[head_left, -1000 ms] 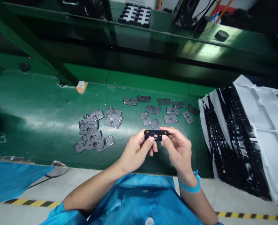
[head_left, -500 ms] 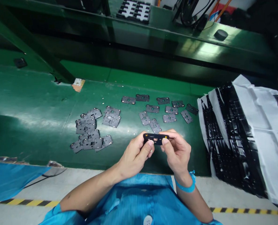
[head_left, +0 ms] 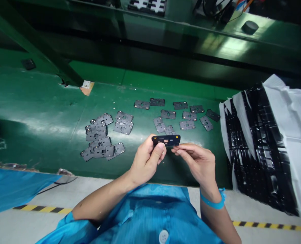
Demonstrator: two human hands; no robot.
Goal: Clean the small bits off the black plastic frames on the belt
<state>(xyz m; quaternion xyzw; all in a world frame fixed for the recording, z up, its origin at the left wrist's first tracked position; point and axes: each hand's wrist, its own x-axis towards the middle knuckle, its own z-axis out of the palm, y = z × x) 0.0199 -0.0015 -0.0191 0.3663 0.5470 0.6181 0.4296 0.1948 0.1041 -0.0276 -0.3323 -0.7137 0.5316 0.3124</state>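
Note:
A black rectangular plastic plate (head_left: 166, 140) with a small cut-out in the middle and yellow marks at its ends is tilted up over the bench. My left hand (head_left: 148, 159) is closed on its left end, thumb in front and fingers behind. My right hand (head_left: 198, 161) sits at the plate's lower right corner, thumb and fingertips pressed together. Whether those fingertips grip the plate's edge or some tiny piece, I cannot make out. Just beyond the hands lie similar dark plates (head_left: 159, 125), one partly hidden behind the held plate.
Several more plates (head_left: 123, 127) lie in overlapping piles on the green bench (head_left: 51, 135) to the left. A stack of black trays with white sheets (head_left: 257, 142) stands at the right. A green post (head_left: 46, 57) rises at left; a shelf (head_left: 180, 28) runs behind.
My right hand has come off the plate's right end and moved down and right to its lower corner. My left hand keeps its hold. The view has shifted slightly.

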